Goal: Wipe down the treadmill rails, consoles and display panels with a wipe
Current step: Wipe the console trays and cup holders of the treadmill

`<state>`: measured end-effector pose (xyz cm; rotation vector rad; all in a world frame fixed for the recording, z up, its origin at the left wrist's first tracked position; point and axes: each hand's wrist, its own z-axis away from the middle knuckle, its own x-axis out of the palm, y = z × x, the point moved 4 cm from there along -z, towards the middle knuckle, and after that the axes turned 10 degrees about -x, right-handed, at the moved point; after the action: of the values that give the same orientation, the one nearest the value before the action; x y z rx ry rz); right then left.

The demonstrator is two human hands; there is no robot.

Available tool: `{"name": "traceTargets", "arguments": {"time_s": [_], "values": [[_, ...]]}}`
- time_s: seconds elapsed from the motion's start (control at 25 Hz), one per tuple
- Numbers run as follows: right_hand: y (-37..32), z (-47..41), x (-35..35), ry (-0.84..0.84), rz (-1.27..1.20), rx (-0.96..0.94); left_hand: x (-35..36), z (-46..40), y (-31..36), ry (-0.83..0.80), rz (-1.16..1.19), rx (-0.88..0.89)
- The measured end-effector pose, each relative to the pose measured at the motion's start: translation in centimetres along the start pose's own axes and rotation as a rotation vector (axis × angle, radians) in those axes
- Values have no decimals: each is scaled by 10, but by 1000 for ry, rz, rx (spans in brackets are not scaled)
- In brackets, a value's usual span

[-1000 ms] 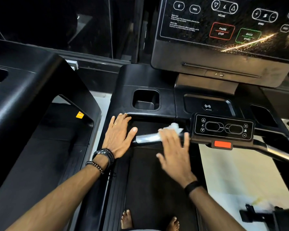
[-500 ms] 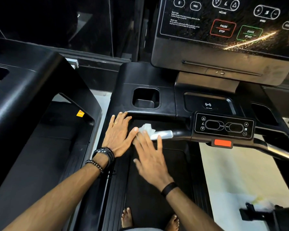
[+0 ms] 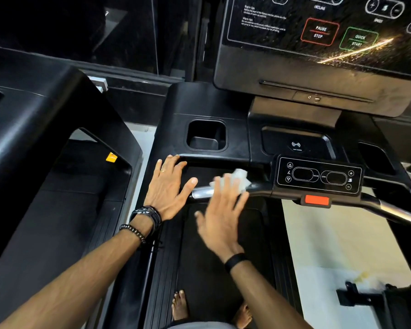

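A crumpled white wipe (image 3: 238,178) lies pressed on the silver grip of the treadmill's front handlebar (image 3: 201,193), under the fingers of my right hand (image 3: 221,217). That hand is flat, fingers spread over the wipe and bar, and blurred by motion. My left hand (image 3: 167,186) rests flat and open on the black left console edge, thumb near the bar's left end. Right of the wipe sits the small control pad (image 3: 318,175) with a red stop tab (image 3: 316,200). The large display panel (image 3: 323,27) stands above.
A square cup holder (image 3: 205,135) and a wireless charging pad (image 3: 296,146) lie in the console tray. A neighbouring treadmill's black frame (image 3: 45,119) stands at left. The belt (image 3: 209,269) and bare feet show below. Pale floor is at right.
My right hand slid the wipe left along the handlebar towards my left hand, then back right towards the control pad. My left hand stayed put.
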<state>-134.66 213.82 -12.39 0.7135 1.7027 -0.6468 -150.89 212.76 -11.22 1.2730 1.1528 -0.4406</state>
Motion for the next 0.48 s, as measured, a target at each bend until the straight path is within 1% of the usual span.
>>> {"name": "traceTargets", "arguments": {"time_s": [0.08,0.12,0.2,0.24,0.28,0.32,0.4,0.48], "values": [[-30,-8,2,-75,-6,-248,0,-1,0,1,4,-1],[-42,-12,0,-107,-47,-331,0,-1,0,3,9,-2],[-52,-20,-7,-167,-135,-399,0,0,-2,6,20,-8],[-49,-21,-11,-175,-128,-409,0,0,-2,6,21,-10],[-38,-22,-15,-151,-82,-404,0,0,-3,6,19,-9],[-20,-21,-20,-101,-18,-360,1,0,-4,6,17,-7],[23,-22,-30,18,56,-148,2,0,-5,14,24,-5],[44,-24,-31,34,24,24,2,-2,-5,14,23,-3]]}}
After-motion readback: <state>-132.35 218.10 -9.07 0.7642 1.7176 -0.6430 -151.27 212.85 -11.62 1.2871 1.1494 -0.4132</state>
